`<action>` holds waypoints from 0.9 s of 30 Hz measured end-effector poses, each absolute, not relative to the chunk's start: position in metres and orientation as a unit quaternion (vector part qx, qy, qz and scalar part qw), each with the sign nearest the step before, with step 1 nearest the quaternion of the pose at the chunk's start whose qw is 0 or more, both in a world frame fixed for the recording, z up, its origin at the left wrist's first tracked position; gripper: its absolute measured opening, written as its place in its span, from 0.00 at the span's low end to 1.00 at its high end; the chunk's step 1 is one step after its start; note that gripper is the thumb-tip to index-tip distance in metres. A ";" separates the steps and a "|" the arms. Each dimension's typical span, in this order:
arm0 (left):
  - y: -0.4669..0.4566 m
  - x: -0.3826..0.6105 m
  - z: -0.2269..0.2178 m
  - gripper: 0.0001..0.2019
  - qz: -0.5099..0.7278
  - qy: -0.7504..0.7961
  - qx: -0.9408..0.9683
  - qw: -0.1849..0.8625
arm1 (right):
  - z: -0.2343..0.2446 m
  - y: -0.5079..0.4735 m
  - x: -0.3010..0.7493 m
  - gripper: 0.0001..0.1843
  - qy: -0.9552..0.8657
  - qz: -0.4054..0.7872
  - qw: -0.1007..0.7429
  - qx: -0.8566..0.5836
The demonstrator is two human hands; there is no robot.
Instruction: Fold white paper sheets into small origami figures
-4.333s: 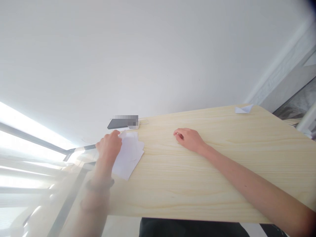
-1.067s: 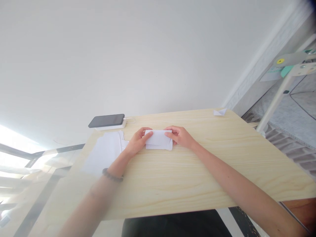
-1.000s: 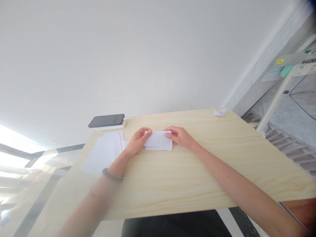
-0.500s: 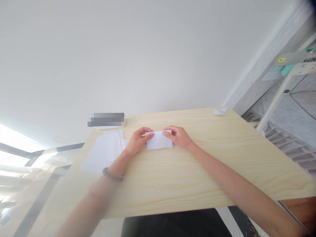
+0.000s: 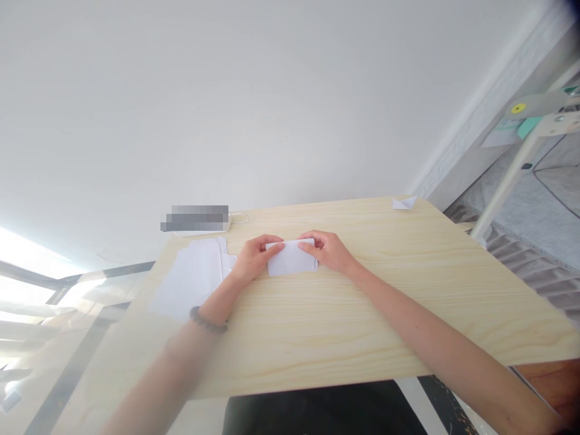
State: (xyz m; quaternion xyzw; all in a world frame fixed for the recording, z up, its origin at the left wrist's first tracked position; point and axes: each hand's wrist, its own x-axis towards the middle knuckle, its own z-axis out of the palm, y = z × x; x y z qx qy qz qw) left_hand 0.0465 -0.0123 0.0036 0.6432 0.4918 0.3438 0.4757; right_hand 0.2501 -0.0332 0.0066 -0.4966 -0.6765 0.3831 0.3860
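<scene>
Between my two hands is a small folded sheet of white paper [image 5: 291,260], a flat rectangle with its layers showing at the right edge. My left hand [image 5: 254,257] pinches its upper left corner, thumb on the near face and fingers behind. At the upper right corner my right hand [image 5: 328,249] grips it the same way. The fingertips behind the paper are partly hidden. A dark beaded bracelet [image 5: 207,320] circles my left wrist.
White paper sheets [image 5: 193,272] lie left of my left hand on the wooden table [image 5: 344,338]. Behind them is a blurred-out dark device [image 5: 199,219] with a white cable. A folded paper piece [image 5: 404,203] rests at the far right corner, near the wall [image 5: 290,109].
Almost nothing differs. The left end of the folded paper and my left fingers have shifted very slightly; both hands keep their hold.
</scene>
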 end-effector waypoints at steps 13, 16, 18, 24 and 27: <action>-0.012 0.047 0.002 0.19 0.354 0.483 0.642 0.480 | 0.006 -0.033 0.251 0.17 -0.676 0.395 0.379 -0.494; -0.011 0.047 0.001 0.19 0.352 0.487 0.642 0.476 | 0.006 -0.033 0.251 0.17 -0.680 0.388 0.380 -0.493; -0.011 0.047 0.001 0.19 0.351 0.486 0.643 0.476 | 0.005 -0.033 0.251 0.16 -0.681 0.385 0.379 -0.494; -0.012 0.047 0.002 0.18 0.359 0.487 0.638 0.476 | 0.004 -0.032 0.251 0.17 -0.684 0.382 0.376 -0.495; -0.012 0.048 0.003 0.18 0.359 0.485 0.635 0.483 | 0.004 -0.032 0.251 0.17 -0.684 0.382 0.378 -0.493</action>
